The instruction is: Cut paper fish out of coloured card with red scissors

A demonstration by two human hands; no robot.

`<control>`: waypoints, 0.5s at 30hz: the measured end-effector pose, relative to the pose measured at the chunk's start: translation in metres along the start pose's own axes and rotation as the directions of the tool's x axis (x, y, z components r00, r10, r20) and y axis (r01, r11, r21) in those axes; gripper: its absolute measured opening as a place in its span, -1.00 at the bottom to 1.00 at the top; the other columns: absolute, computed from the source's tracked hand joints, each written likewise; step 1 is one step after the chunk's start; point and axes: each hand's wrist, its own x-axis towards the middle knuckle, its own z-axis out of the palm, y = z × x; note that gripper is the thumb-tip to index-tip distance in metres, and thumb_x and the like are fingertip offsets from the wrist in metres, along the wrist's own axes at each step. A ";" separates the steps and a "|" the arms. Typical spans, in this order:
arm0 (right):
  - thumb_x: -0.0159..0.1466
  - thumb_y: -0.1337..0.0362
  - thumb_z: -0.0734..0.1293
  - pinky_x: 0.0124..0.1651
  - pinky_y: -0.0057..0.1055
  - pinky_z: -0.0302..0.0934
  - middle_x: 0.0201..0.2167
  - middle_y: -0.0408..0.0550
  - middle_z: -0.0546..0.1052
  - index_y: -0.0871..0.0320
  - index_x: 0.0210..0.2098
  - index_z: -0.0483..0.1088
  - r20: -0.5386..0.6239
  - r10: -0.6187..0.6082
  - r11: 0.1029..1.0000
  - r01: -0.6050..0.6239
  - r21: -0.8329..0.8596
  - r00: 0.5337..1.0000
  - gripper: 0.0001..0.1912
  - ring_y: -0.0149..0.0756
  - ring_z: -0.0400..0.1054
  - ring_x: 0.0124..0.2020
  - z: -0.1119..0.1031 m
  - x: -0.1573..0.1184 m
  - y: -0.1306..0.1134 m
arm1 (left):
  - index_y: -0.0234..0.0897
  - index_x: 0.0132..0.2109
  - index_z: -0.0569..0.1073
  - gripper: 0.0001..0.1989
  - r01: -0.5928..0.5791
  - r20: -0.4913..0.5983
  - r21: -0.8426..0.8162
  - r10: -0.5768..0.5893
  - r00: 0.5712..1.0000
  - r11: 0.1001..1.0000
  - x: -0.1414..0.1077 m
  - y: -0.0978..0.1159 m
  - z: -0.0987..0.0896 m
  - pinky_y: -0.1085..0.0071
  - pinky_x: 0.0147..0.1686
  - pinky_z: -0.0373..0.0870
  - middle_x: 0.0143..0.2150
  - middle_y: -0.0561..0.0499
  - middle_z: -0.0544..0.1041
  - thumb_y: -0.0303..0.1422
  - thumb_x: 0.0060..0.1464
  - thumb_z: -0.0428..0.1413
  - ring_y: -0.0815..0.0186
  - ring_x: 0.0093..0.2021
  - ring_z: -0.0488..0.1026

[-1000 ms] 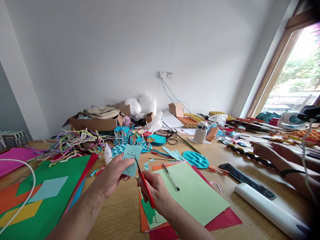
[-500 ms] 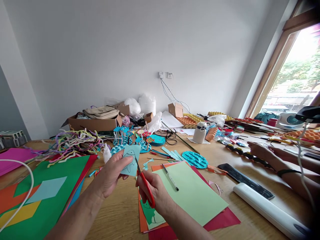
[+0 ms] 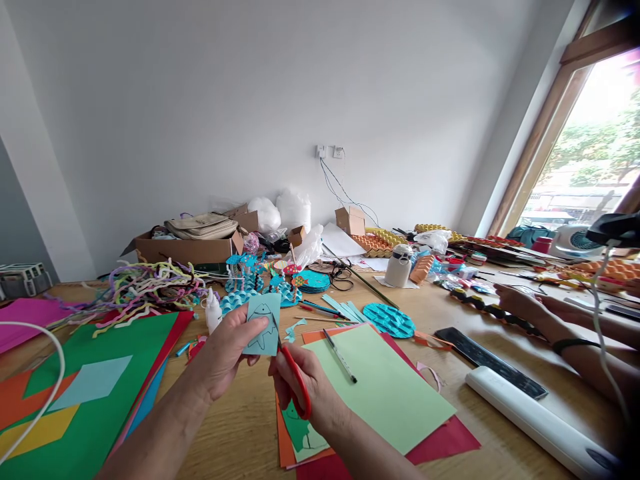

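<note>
Pinched between the thumb and fingers of my left hand [image 3: 231,347] is a small light-blue paper [image 3: 265,337] with a fish outline drawn on it. My right hand [image 3: 303,380] grips red-handled scissors [image 3: 301,393], their blades at the paper's right edge. Below my right hand lies a green paper piece [image 3: 296,427] with a similar drawing. It rests on a stack topped by a pale green sheet [image 3: 385,380], where a pen [image 3: 341,357] also lies.
Coloured sheets [image 3: 95,427] and pipe cleaners [image 3: 150,290] lie at left. A glue bottle [image 3: 213,310] stands beyond my left hand. Blue corrugated discs [image 3: 389,321] lie ahead. At right are a phone [image 3: 490,360], a white bar [image 3: 535,420] and another person's hands [image 3: 525,310] at an egg-carton strip.
The paper and both hands have shifted only slightly. The scissors have turned a little at the paper's right edge. My grips are unchanged.
</note>
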 end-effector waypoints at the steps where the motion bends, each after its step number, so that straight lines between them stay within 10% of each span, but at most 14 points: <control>1: 0.19 -0.10 0.16 -0.65 -0.56 -0.07 -0.78 -0.27 0.24 0.18 -0.47 0.24 -0.002 0.000 1.000 0.000 0.001 1.000 -0.56 -0.53 0.07 -0.75 0.000 0.000 0.000 | -0.26 -0.38 0.35 -0.80 -0.004 -0.003 0.004 0.004 1.000 1.000 0.000 0.000 0.000 0.60 -0.70 0.12 -0.60 0.15 0.32 -0.24 -0.11 0.15 0.48 -0.62 0.14; 15: 0.21 -0.04 0.17 -0.67 -0.57 -0.09 -0.81 -0.27 0.24 0.18 -0.50 0.24 -0.026 0.012 1.000 -0.012 0.000 1.000 -0.60 -0.53 0.05 -0.78 0.001 0.001 0.002 | -0.27 -0.45 0.30 -0.78 -0.011 -0.026 0.031 0.011 1.000 0.999 0.000 0.001 0.003 0.59 -0.69 0.13 -0.64 0.17 0.29 -0.23 -0.13 0.13 0.48 -0.62 0.15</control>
